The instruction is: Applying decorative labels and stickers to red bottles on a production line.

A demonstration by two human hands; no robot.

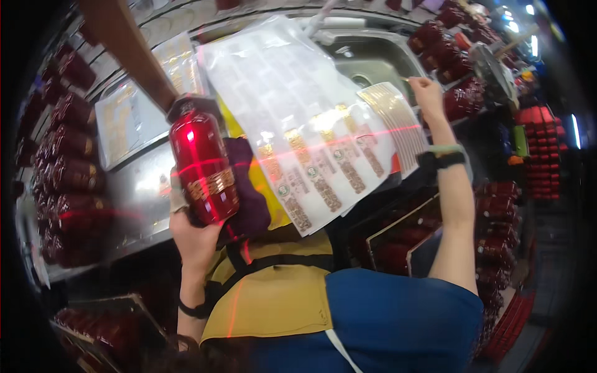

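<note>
A glossy dark-red bottle (202, 155) with a band of gold decoration low on its side leans slightly in my left hand (193, 230), which is wrapped round its base. My right hand (426, 98) is up by the sink's edge, with thumb and finger pinched together; a tiny pale tip shows at them, too small to name. Just left of that hand lies a fanned stack of pale strips (390, 118). Between my hands spreads a sheet of gold and brown decals (326, 165) under clear film. A purple cloth (249, 186) lies right beside the bottle.
A steel sink (398, 59) is set in the counter at the back. Rows of red bottles stand at left (74, 165) and right (463, 96). A brown post (127, 46) rises behind the held bottle. More decal sheets (127, 121) lie at the back left.
</note>
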